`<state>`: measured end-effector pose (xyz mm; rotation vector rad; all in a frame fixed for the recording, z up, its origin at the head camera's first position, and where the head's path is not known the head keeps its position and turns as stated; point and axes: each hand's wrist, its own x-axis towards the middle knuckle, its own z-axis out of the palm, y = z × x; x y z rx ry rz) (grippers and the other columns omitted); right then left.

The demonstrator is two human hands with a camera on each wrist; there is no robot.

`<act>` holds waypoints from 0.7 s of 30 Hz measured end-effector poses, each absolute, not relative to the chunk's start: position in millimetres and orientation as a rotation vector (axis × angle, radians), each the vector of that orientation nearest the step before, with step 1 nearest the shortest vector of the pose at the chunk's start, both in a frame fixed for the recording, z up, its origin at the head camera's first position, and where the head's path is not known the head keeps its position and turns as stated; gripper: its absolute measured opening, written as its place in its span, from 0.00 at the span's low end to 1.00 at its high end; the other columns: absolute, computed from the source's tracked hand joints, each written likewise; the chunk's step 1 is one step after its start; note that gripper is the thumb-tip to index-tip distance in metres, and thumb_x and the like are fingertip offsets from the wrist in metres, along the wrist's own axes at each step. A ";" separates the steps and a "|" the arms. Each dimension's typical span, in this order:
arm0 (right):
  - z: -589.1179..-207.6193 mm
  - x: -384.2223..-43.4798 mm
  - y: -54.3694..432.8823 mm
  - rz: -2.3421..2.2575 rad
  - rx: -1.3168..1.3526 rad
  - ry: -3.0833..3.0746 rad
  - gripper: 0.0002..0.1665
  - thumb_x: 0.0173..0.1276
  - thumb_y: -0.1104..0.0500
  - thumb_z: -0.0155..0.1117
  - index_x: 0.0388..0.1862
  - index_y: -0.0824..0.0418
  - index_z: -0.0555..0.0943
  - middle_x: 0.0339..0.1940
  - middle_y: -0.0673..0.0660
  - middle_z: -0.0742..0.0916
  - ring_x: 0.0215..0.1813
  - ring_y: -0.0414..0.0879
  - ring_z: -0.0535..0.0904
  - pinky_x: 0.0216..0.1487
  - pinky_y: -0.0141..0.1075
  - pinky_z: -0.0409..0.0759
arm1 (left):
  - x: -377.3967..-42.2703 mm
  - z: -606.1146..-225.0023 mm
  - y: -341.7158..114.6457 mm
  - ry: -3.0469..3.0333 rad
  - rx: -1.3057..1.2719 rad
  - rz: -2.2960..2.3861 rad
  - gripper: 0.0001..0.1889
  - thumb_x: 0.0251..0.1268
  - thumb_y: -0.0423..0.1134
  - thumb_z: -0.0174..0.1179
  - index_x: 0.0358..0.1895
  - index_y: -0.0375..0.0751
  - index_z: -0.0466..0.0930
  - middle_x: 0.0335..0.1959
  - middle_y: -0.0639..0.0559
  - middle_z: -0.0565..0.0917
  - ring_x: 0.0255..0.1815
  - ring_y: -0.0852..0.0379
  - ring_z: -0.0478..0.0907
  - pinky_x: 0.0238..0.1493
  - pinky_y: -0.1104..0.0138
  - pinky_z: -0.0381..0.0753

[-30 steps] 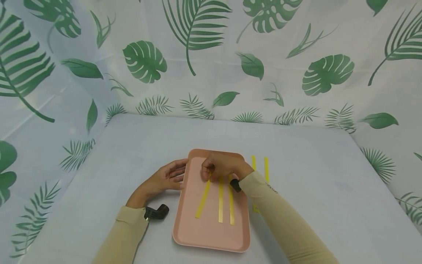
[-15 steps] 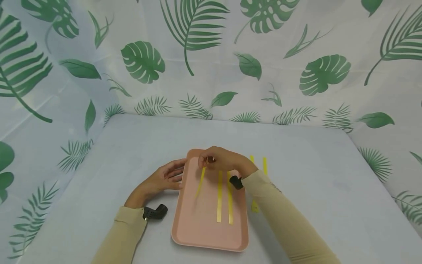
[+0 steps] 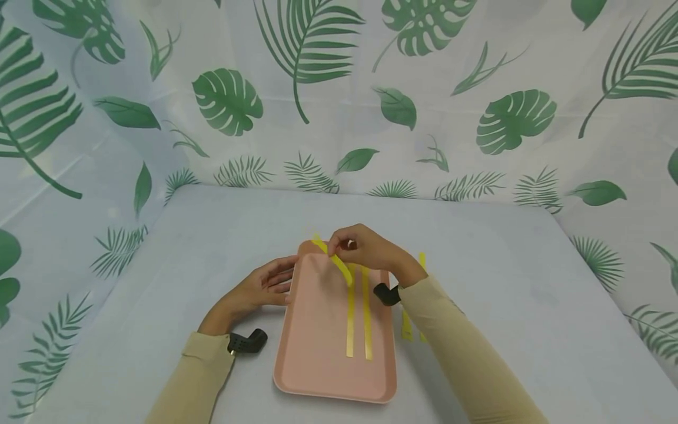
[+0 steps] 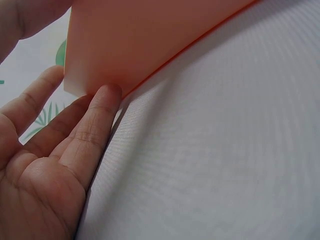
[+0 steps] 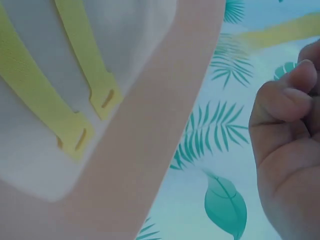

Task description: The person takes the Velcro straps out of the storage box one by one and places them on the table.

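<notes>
A pink tray (image 3: 312, 353) lies on the table. My left hand (image 3: 265, 284) rests along its left side; in the left wrist view the fairly straight fingertips (image 4: 107, 95) touch the tray's outer wall. My right hand (image 3: 365, 246), above the tray's far part, pinches a thin yellow strip (image 3: 343, 272), raised and slanting past the far rim. In the right wrist view that strip (image 5: 287, 34) is blurred. Two more yellow strips (image 3: 350, 330) lie side by side in the tray; the right wrist view shows a slot in each one's end (image 5: 80, 137).
More yellow strips (image 3: 406, 328) lie on the pale table (image 3: 503, 306) right of the tray, partly behind the right sleeve (image 3: 455, 335). A leaf-printed sheet (image 3: 339, 100) stands around the back and sides.
My right hand has lifted the leftmost yellow strip out of the tray; its lower end has swung up and right. My left hand stays at the tray's side.
</notes>
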<state>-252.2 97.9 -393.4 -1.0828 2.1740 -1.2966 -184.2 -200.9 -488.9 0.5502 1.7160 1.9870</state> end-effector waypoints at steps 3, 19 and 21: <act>-391.3 -249.7 100.7 -1.330 -1.052 2.197 0.11 0.75 0.74 0.56 0.40 0.66 0.85 0.40 0.55 0.87 0.40 0.50 0.76 0.42 0.35 0.76 | -184.1 -489.1 -201.6 1.713 0.549 1.985 0.51 0.65 0.25 0.72 0.85 0.24 0.49 0.85 0.25 0.56 0.85 0.28 0.55 0.73 0.66 0.78; -391.0 -242.3 121.6 -1.522 -1.042 2.256 0.05 0.71 0.72 0.69 0.41 0.65 0.88 0.46 0.58 0.88 0.49 0.47 0.81 0.51 0.38 0.82 | -183.3 -488.3 -200.2 1.730 0.536 1.983 0.51 0.63 0.24 0.73 0.85 0.24 0.51 0.84 0.26 0.58 0.84 0.29 0.57 0.72 0.66 0.79; -388.7 -239.9 123.6 -1.545 -1.035 2.260 0.04 0.72 0.72 0.69 0.40 0.65 0.87 0.42 0.56 0.89 0.46 0.47 0.82 0.51 0.37 0.82 | -183.1 -488.2 -200.7 1.732 0.540 1.983 0.51 0.62 0.25 0.74 0.85 0.24 0.51 0.84 0.26 0.58 0.84 0.29 0.56 0.72 0.66 0.79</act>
